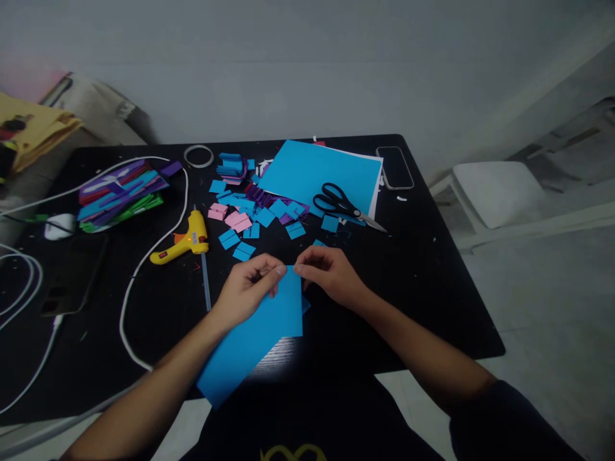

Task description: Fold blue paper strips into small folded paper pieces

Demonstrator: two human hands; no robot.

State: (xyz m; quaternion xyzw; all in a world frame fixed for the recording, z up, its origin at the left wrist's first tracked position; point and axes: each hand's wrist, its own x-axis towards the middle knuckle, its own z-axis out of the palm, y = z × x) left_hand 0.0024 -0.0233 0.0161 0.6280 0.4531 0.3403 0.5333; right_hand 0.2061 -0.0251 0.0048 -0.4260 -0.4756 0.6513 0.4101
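A sheet of blue paper [254,339] hangs over the table's front edge, tilted, its upper edge up at my fingers. My left hand [250,285] pinches that upper edge between thumb and fingers. Just to the right, my right hand [329,272] pinches the sheet's top right corner with thumb and forefinger. Beyond my hands lie small folded blue paper pieces [244,250] and folded pink pieces [239,221]. Black-handled scissors [343,206] rest partly on a large blue sheet [312,169], blades pointing right.
A yellow glue gun [189,240] with a glue stick lies left of my hands. A white cable [125,301] loops across the black table [408,282]. Further left are bundled coloured papers [120,192] and a dark phone [74,275]. Another phone [394,168] lies at the back right; a tape roll [198,156] sits behind.
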